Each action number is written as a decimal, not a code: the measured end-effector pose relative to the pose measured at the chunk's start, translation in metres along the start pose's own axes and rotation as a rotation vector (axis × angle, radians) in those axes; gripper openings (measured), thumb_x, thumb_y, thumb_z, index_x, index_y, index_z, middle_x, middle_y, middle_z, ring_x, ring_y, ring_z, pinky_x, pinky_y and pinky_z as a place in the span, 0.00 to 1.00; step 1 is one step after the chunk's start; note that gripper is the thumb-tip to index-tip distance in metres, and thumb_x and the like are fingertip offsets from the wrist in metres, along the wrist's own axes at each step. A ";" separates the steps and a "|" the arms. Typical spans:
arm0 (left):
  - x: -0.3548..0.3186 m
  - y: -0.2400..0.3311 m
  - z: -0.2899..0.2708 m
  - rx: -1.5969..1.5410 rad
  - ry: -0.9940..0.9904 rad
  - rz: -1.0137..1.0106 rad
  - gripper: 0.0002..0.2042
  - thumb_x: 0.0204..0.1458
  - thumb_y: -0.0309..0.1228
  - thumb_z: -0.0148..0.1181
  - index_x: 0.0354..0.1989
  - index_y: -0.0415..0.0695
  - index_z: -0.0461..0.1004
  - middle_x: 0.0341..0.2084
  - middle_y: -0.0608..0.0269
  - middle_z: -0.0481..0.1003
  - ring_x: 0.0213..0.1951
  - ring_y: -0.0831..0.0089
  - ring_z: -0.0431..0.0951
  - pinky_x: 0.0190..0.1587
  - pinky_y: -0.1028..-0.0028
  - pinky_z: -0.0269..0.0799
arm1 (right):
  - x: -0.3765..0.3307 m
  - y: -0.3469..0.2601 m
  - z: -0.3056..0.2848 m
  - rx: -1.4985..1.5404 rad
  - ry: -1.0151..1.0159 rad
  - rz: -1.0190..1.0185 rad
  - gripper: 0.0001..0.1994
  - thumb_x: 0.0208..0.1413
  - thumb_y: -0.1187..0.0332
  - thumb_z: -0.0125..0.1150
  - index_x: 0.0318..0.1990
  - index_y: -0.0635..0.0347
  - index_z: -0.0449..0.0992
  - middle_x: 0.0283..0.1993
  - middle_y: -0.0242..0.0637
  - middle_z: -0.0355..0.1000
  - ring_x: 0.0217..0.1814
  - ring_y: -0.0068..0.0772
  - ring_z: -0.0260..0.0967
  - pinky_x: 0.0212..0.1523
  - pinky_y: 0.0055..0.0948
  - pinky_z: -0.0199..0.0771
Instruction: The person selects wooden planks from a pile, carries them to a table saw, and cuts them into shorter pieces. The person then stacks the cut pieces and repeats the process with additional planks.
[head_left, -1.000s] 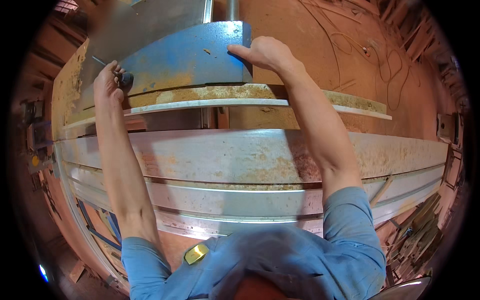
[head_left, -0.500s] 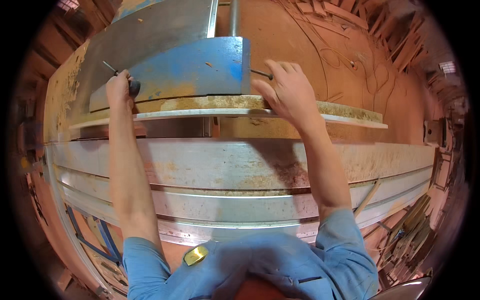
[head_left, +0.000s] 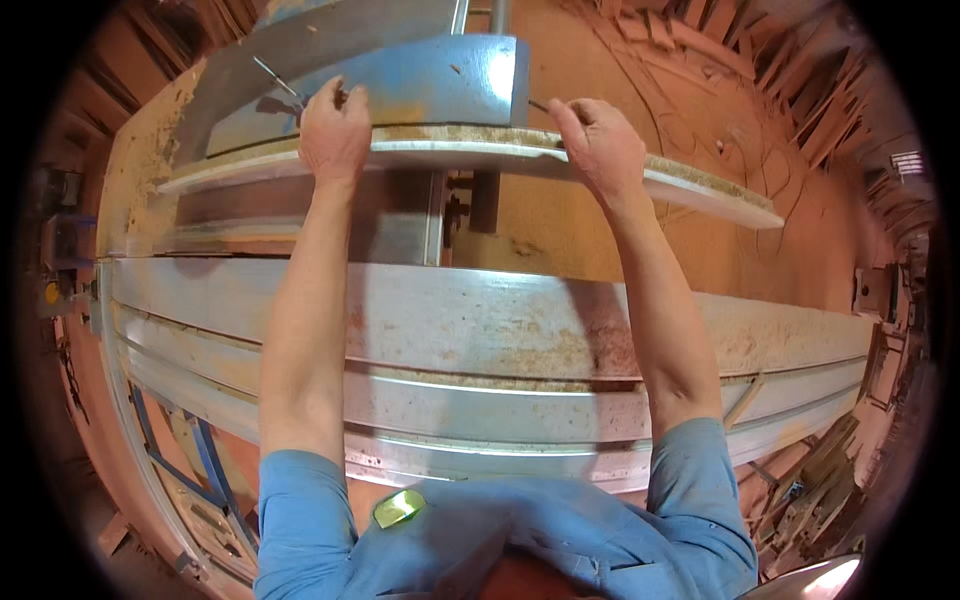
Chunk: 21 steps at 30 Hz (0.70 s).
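Note:
A blue metal machine guide [head_left: 430,80] lies across the far grey plate, with a long pale metal fence bar [head_left: 440,150] along its near side. My left hand [head_left: 335,135] is closed over this bar; what its curled fingers grip is hidden. Just left of it are a dark knob [head_left: 278,106] and a thin metal rod [head_left: 272,75]. My right hand [head_left: 605,150] is closed at the bar's right part, thumb beside a short dark lever [head_left: 538,105] that sticks out from the guide's end. Whether the fingers hold the lever is hidden.
Nearer to me runs a long grooved aluminium sliding table [head_left: 480,320]. Wood scraps [head_left: 700,45] lie on the dusty floor at far right, with more offcuts [head_left: 815,480] at lower right. A shiny yellow-green object [head_left: 398,508] is at my shirt front.
The blue guide and its bar have moved away from me, slightly to the right. My left hand has left the dark knob and shifted right; my right hand has curled closed.

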<state>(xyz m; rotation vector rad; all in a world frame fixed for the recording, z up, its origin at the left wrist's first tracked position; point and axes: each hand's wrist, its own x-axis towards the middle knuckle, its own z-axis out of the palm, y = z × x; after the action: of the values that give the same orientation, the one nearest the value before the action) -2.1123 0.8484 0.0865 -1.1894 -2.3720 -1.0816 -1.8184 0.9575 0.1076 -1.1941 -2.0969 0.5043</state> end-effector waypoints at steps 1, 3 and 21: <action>0.009 -0.015 0.000 -0.005 0.092 0.020 0.20 0.52 0.40 0.60 0.51 0.43 0.76 0.41 0.52 0.78 0.45 0.53 0.77 0.50 0.59 0.71 | 0.017 0.004 0.006 -0.021 -0.086 -0.020 0.27 0.56 0.42 0.54 0.34 0.62 0.81 0.39 0.44 0.78 0.44 0.48 0.74 0.45 0.40 0.74; 0.036 -0.052 0.003 0.067 0.273 0.060 0.22 0.52 0.41 0.61 0.47 0.36 0.75 0.41 0.51 0.77 0.42 0.54 0.77 0.47 0.60 0.73 | 0.045 0.018 0.021 -0.073 -0.271 -0.033 0.34 0.57 0.36 0.47 0.40 0.64 0.81 0.46 0.50 0.77 0.52 0.52 0.72 0.53 0.44 0.71; 0.125 -0.086 0.001 -0.947 -0.121 -1.033 0.06 0.60 0.30 0.57 0.34 0.45 0.66 0.22 0.64 0.67 0.24 0.69 0.70 0.26 0.70 0.68 | 0.094 0.012 0.062 -0.200 -0.585 0.215 0.41 0.51 0.27 0.44 0.45 0.60 0.82 0.49 0.47 0.78 0.55 0.50 0.74 0.54 0.40 0.72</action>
<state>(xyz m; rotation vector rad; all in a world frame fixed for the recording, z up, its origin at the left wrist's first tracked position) -2.2575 0.8875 0.1096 -0.0184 -2.6103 -2.6860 -1.8893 1.0440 0.0905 -1.5363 -2.5645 0.8396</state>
